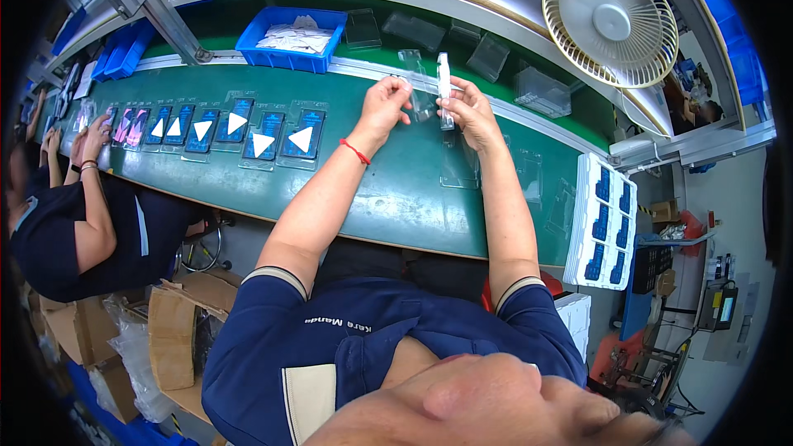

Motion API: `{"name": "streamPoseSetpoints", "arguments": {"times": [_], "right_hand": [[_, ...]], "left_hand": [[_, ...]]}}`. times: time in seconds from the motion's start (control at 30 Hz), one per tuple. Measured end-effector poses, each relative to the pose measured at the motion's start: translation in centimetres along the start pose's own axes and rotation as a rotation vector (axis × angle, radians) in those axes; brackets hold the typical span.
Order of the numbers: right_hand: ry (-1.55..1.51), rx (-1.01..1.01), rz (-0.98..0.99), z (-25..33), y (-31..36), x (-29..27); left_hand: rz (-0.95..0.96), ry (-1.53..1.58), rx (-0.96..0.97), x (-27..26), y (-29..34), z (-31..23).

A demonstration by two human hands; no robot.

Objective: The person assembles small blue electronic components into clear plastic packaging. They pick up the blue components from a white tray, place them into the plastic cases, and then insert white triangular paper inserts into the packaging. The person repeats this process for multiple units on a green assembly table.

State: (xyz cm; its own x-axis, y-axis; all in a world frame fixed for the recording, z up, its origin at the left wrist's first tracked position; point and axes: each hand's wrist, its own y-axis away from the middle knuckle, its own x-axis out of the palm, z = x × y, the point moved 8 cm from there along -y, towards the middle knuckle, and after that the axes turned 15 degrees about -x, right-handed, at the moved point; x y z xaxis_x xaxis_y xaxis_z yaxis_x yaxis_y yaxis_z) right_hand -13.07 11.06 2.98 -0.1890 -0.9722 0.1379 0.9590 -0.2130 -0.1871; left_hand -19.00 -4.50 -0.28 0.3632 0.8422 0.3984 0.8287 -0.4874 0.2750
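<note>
"What's in those hands over the bench (372, 206)?"

"The right hand (475, 120) has thumb and fingers clamped on a slim white piece (444, 74), turned edge-on, long and narrow, above the glossy green top."

"And the left hand (385, 107)?"

"Thumb and fingertips drawn together, right by a clear plastic piece (422, 99), thin and glassy. I can't tell from here whether they pinch it."

"Where's that plastic, exactly?"

"Between the two hands, just left of the white one."

"And lying around them?"

"Off to the left, a row of flat dark blue rectangles (237, 122) bearing white triangles (263, 144), with clear plastic showing round their edges. Farther back, a smooth blue bin (285, 59) heaped with white bits (296, 36). On the right, a white tray (583, 215) with blue pieces (600, 223) in two columns."
</note>
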Motion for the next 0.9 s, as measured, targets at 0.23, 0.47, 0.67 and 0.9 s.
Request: {"name": "streamPoseSetpoints", "arguments": {"times": [0.23,0.47,0.67,0.9], "right_hand": [[0.035,-0.043,0.022,0.9,0.5,-0.1],[0.043,-0.071,0.032,1.2,0.8,0.7],[0.188,-0.103,0.056,0.4,1.0,1.7],[0.231,-0.141,0.061,-0.8,0.6,1.4]], "left_hand": [[-0.140,-0.089,-0.106,-2.7,-1.4,0.4],[-0.239,-0.280,0.061,-1.0,1.5,-2.5],[0.233,-0.052,-0.073,2.2,1.5,-0.4],[0.241,-0.132,-0.149,2.0,1.4,0.2]]}}
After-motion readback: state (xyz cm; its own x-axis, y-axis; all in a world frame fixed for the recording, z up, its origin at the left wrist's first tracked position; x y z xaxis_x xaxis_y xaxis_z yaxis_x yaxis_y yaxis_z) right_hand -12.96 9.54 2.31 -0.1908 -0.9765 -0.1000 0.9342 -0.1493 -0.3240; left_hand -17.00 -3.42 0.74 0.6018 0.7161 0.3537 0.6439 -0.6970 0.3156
